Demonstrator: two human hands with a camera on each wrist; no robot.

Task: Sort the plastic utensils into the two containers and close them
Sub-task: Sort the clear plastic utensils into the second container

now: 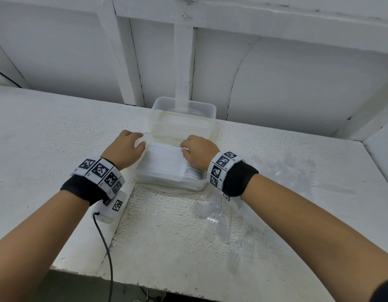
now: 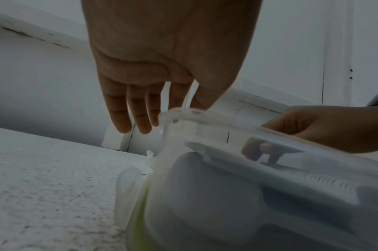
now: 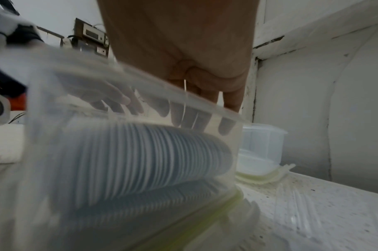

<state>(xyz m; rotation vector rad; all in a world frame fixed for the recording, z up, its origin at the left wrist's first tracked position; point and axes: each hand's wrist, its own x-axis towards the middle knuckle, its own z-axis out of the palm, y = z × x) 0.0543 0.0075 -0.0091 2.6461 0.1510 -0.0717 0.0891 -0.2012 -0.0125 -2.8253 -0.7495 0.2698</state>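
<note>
Reaching – left hand (image 1: pixel 125 149) fingers straight | right hand (image 1: pixel 197 151) fingers inside container (image 1: pixel 170 171) | no writing legible

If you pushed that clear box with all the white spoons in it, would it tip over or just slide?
The box would probably slide, not tip: it sits low and wide on the table. The packed spoons likely make it a bit heavy for its size. Its smooth clear walls may be slippery, perhaps why both the left hand and right hand are on it.
</note>
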